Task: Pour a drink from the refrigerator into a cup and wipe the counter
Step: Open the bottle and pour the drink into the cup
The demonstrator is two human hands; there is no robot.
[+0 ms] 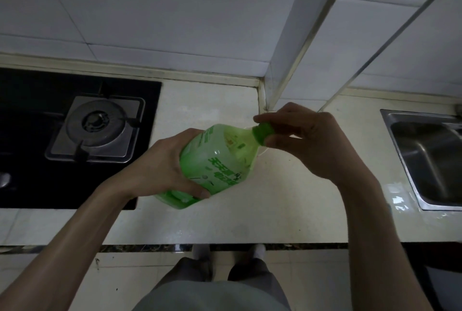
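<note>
Here, one green plastic bottle (220, 160) is held in the air over the pale counter (287, 210), lying tilted between the two hands with its base toward the left hand and its neck toward the right. The left hand (165, 165) grips the wide lower body, fingers curled round the far side and the thumb pressed against the near edge by the base. The right hand (307, 140) pinches the single green cap (262, 133), thumb below and forefinger over the top; the cap sits on the neck.

The bottle's label is green with several large white characters running along the body, and a second strip of smaller white print near the shoulder; the glare and blur leave none of it readable, and no brand can be made out. A small reddish mark shows on the shoulder, also illegible.

A thin pale curved edge (265, 154) peeks out just under the neck, below the right thumb; whether it is a cup's rim cannot be told.

Left of the left hand lies one black glass hob (30, 100) with one burner (96, 119) in view. Right of the right hand is one steel sink (430, 155). Below the forearms, two feet (200, 250) stand on the floor.
</note>
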